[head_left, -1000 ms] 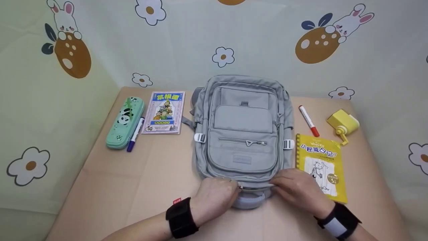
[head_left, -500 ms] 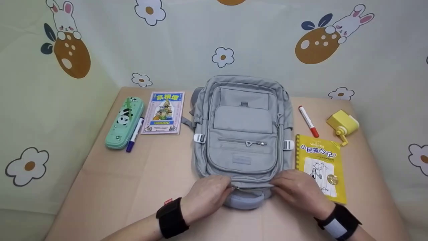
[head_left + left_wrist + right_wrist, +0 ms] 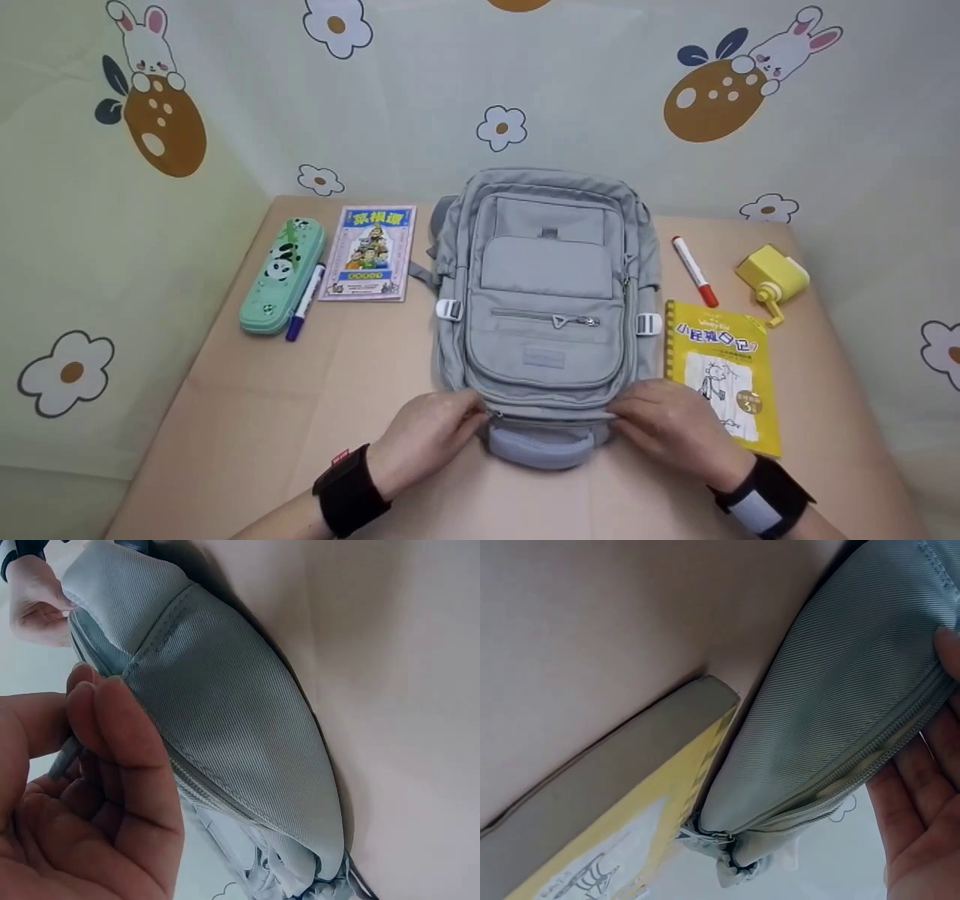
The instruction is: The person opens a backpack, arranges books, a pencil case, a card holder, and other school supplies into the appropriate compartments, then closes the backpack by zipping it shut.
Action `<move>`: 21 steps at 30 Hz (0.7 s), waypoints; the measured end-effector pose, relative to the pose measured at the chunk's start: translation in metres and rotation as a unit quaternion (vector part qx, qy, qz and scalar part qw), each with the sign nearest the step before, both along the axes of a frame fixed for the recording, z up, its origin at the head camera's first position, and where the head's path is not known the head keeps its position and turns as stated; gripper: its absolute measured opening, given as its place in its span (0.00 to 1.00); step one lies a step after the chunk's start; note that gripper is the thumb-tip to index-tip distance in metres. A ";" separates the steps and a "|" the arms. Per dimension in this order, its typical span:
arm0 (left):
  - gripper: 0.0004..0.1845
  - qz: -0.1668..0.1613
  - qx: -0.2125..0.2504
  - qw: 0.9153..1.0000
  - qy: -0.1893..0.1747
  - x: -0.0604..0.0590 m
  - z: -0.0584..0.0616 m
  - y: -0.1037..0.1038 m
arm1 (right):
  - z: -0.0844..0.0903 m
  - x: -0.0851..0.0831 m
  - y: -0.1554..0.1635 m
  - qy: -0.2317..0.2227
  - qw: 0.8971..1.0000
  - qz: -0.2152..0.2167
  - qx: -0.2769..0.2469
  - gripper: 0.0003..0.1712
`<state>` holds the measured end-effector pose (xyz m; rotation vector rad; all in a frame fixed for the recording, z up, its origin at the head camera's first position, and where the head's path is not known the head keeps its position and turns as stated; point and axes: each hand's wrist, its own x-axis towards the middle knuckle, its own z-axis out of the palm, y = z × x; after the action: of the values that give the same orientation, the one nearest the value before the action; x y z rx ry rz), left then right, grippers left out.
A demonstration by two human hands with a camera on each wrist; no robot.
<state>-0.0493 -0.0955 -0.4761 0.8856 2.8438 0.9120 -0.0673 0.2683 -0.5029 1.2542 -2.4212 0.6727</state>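
A grey backpack [image 3: 547,266] lies front up on the table, its carry handle [image 3: 541,448] toward me. My left hand [image 3: 431,433] pinches a zipper pull [image 3: 66,757] at the bag's near left edge; the metal slider [image 3: 496,414] shows just beside the fingertips. At the near right edge my right hand [image 3: 679,427] pinches the fabric by the zipper, thumb on the outer panel. Below that hand, the right wrist view shows the zipper teeth [image 3: 870,754] parted along the side. The bag's inside is hidden in the head view.
Left of the bag lie a green panda pencil case [image 3: 281,274], a purple-capped marker [image 3: 305,304] and a pink-bordered book [image 3: 369,253]. To its right are a yellow book [image 3: 724,375], close to the right hand, a red-capped marker [image 3: 694,270] and a yellow crank-handled device [image 3: 772,276].
My left hand has slid left along the bag's near edge, and the zipper slider has travelled with it. More of the carry handle shows. The right hand keeps its place.
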 end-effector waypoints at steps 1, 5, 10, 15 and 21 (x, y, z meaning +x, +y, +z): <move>0.02 -0.001 0.001 1.000 0.000 0.000 0.000 0.000 | 0.001 0.000 0.000 -0.004 1.000 -0.001 0.003 0.18; 0.02 0.000 0.003 1.000 0.003 0.000 -0.001 0.002 | 0.006 0.002 -0.003 -0.023 1.000 -0.012 0.013 0.15; 0.05 0.000 0.002 1.000 0.011 -0.001 -0.002 0.003 | 0.014 0.003 -0.016 -0.021 1.000 -0.015 0.015 0.14; 0.05 -0.004 0.007 1.000 0.019 0.000 -0.003 0.004 | 0.023 0.003 -0.039 0.003 1.000 0.012 0.016 0.15; 0.04 -0.009 0.012 0.999 0.040 -0.001 -0.004 0.005 | 0.028 0.002 -0.065 -0.001 0.997 0.029 0.065 0.17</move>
<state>-0.0504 -0.0906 -0.4799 0.9686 2.8919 0.9330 -0.0649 0.2033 -0.4746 1.3792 -2.4739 0.5384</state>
